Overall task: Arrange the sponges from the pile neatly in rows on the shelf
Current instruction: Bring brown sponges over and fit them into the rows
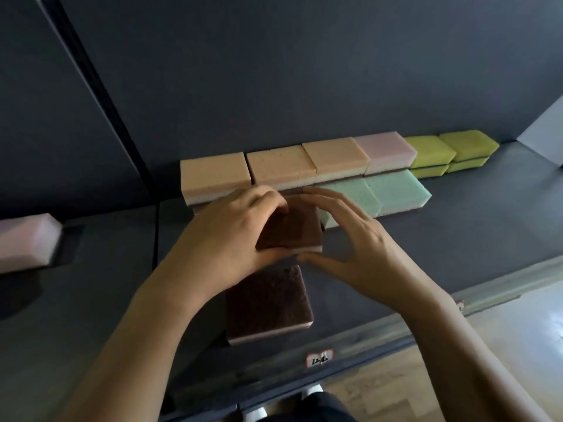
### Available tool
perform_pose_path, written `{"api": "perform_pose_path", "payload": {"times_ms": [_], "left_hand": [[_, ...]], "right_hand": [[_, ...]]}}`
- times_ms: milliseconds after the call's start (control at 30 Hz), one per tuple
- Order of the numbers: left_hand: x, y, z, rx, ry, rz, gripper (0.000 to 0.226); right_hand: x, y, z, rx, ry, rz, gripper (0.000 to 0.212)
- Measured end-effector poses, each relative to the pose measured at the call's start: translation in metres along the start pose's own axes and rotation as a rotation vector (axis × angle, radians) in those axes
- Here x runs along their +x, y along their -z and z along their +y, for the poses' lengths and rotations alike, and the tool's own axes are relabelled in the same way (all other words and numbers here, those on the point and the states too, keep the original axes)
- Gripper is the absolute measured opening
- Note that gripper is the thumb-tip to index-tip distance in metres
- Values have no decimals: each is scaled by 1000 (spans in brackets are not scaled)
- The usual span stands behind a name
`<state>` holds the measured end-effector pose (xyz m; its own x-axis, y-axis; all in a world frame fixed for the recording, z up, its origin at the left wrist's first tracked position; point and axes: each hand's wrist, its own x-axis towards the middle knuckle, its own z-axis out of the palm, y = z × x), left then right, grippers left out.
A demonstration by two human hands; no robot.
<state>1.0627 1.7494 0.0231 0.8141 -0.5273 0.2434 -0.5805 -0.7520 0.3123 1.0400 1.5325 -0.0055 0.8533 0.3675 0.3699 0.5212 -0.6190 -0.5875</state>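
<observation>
A sponge with its brown scrub side up (291, 228) sits in the second row on the dark shelf (457, 226). My left hand (225, 233) grips its left and near edges, fingers curled over the top. At its right side my right hand (344, 236) touches it, thumb under the near corner and fingers arched above. A second brown-topped sponge (268, 303) lies nearer the shelf's front. The back row holds three orange sponges (280, 166), a pink one (385, 149) and stacked yellow-green ones (451, 150). Two mint sponges (393, 188) lie in front of them.
A pale pink sponge (26, 242) lies on the neighbouring shelf section to the left. A dark back panel (304, 71) rises behind the rows. The shelf's front rail (380, 327) carries a small label (320, 357). Wooden floor shows below right.
</observation>
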Motion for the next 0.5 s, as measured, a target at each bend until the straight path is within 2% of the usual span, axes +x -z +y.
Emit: {"api": "perform_pose_path", "payload": {"times_ms": [200,333,500], "left_hand": [[9,-4,-7,66,73,-13,55],[15,-12,-1,88,113,-56,53],[21,-22,5,115,144,-109,52]], "right_hand": [[2,15,26,-124,-155,129,40],[5,15,50,-312,-184,74,43],[7,11,70,-355,-168,16,45]]}}
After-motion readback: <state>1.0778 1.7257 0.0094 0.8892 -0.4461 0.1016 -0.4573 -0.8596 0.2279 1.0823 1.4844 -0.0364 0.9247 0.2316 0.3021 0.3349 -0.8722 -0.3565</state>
